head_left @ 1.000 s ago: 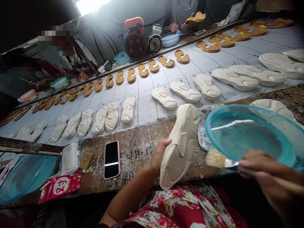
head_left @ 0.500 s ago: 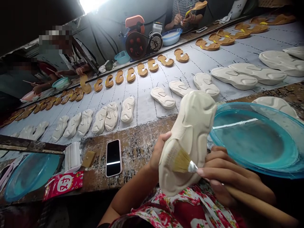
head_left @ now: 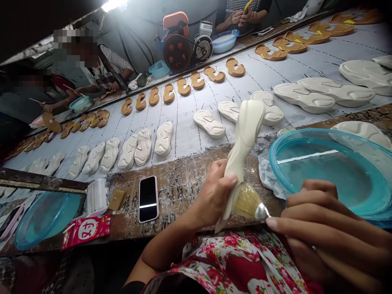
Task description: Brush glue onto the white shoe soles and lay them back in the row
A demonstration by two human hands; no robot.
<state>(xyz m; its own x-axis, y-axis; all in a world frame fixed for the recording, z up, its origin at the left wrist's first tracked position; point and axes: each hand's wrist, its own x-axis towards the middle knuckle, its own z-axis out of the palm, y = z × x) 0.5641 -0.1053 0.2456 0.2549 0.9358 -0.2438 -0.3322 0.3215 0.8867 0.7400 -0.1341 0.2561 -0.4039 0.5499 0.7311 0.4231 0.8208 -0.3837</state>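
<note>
My left hand (head_left: 216, 194) grips a cream shoe sole (head_left: 241, 141) around its narrow middle, turned on edge so its textured side wall shows. In my right hand (head_left: 324, 228) is a paintbrush (head_left: 249, 204), held by its handle near the metal ferrule. Its pale bristles press against the lower part of the sole and fan out. A blue basin (head_left: 284, 175) of cloudy liquid stands beside my right hand. White crumpled plastic (head_left: 269, 175) lies at the basin's near left side.
Cream soles (head_left: 163, 139) and brown insole pieces (head_left: 183, 86) lie in rows on the white conveyor belt (head_left: 183, 118). A phone (head_left: 148, 199), a sponge block (head_left: 117, 200) and a red packet (head_left: 86, 231) rest on the bench. Co-workers sit across the belt, near a motor (head_left: 203, 47).
My left hand has rotated the sole from its broad face onto its edge. The brush has shifted slightly right and down, staying against it. Across the belt, a co-worker's brown piece has been lowered.
</note>
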